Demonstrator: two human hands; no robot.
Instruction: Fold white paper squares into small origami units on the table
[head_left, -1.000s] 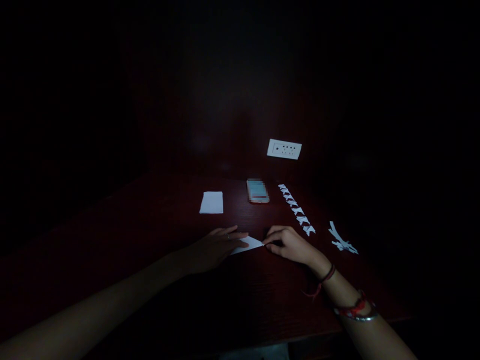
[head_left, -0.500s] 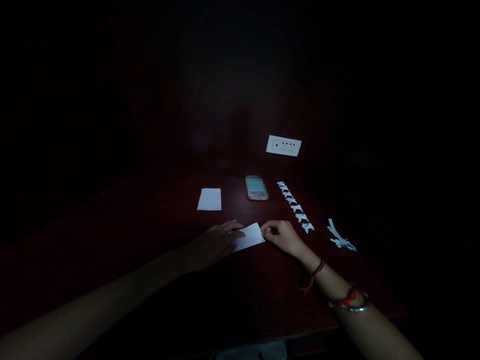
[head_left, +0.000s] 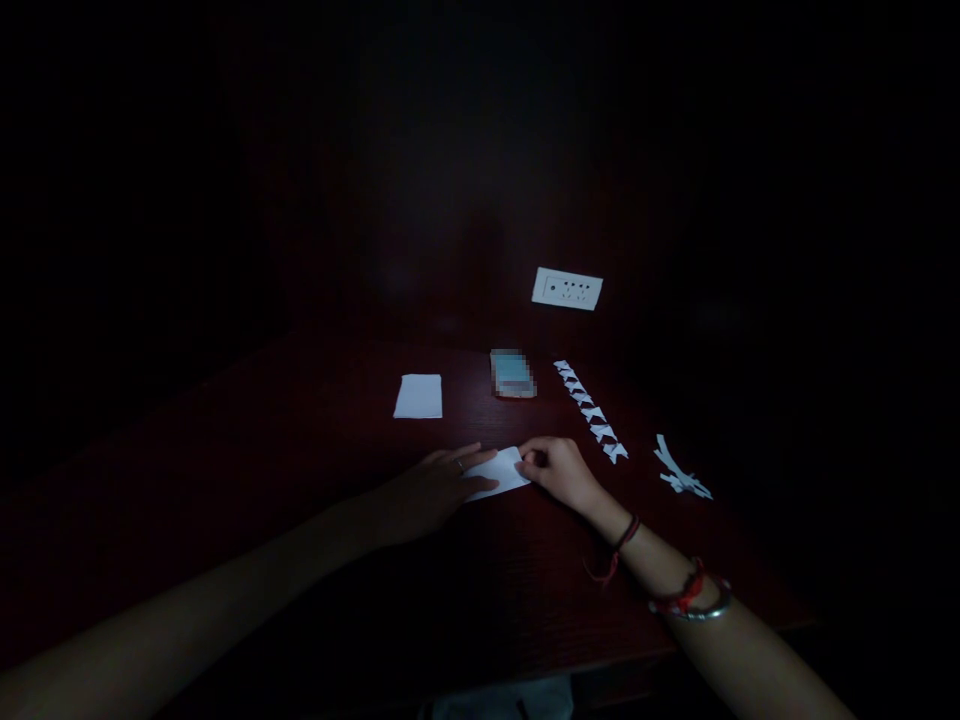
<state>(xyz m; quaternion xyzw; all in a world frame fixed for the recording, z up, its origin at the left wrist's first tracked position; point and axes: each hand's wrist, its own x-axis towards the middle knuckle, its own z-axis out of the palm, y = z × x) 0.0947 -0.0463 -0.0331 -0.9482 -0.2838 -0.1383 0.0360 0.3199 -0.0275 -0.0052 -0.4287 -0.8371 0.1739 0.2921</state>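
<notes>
1. From the lower left corner extends the left forearm; the left hand [head_left: 427,497] lies palm down on the dark red table [head_left: 315,410], its fingers laid flat and somewhat apart, over the left part of the white paper [head_left: 501,473]. A thin ring [head_left: 460,465] is on one finger.
2. Beyond this hand lies a squarish white sheet [head_left: 418,397], flat and apart from the hands; whether it is one layer or several, I cannot tell.
3. The white paper is on the table between the two hands – both touch it, and its left end is hidden under the left one.
4. Farther back lies a device like a phone [head_left: 513,374], its screen blurred.
5. The right hand [head_left: 562,468] has its fingers curled; thumb and forefinger pinch the right end of the white paper.
6. Above, on the wall, is a white socket plate [head_left: 567,289].
7. Next comes a slanting row of folded paper pieces [head_left: 590,410], just beyond the right hand.
8. On the right forearm are a dark red cord [head_left: 628,532], a red band [head_left: 686,592] and a silvery bangle [head_left: 709,611].
9. Rightmost – a loose heap of white paper strips [head_left: 684,482], some crossing others.
</notes>
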